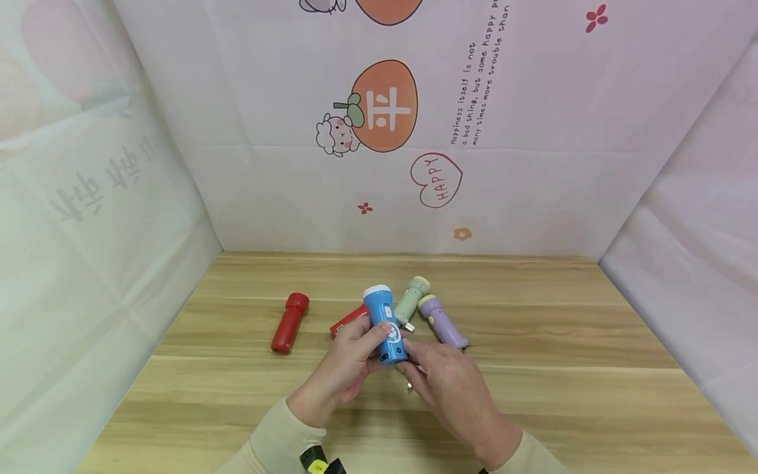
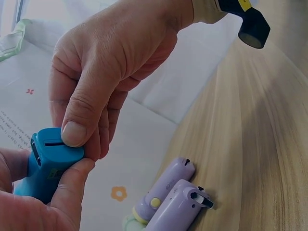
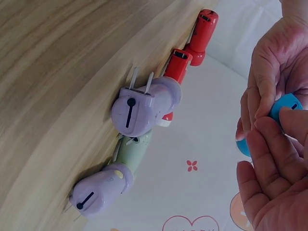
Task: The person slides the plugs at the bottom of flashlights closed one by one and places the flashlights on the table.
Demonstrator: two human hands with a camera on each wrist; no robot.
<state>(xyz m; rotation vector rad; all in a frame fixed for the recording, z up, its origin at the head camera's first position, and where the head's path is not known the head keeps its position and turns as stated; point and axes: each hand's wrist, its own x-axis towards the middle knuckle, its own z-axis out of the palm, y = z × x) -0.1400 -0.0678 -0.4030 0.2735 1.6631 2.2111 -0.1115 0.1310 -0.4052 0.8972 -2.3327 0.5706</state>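
Observation:
My left hand (image 1: 337, 368) grips a blue flashlight (image 1: 376, 304), its white-rimmed head pointing away and its thumb lying along the body. At the flashlight's tail end, the right hand (image 1: 456, 388) pinches the edge with thumb and fingers. The left wrist view shows a narrow slot in that blue end (image 2: 52, 143), right beside the right thumb (image 2: 75, 131). Beneath the hands lies a purple flashlight (image 3: 132, 113) with two metal prongs sticking out of its end; in the head view the hands mostly hide it.
On the wooden table (image 1: 207, 395), a red flashlight (image 1: 290, 322) lies at left and another red one (image 1: 349, 319) behind the left hand. A green flashlight (image 1: 408, 301) and a second purple flashlight (image 1: 443, 322) lie behind the right hand. Printed cloth walls (image 1: 284, 197) surround the table.

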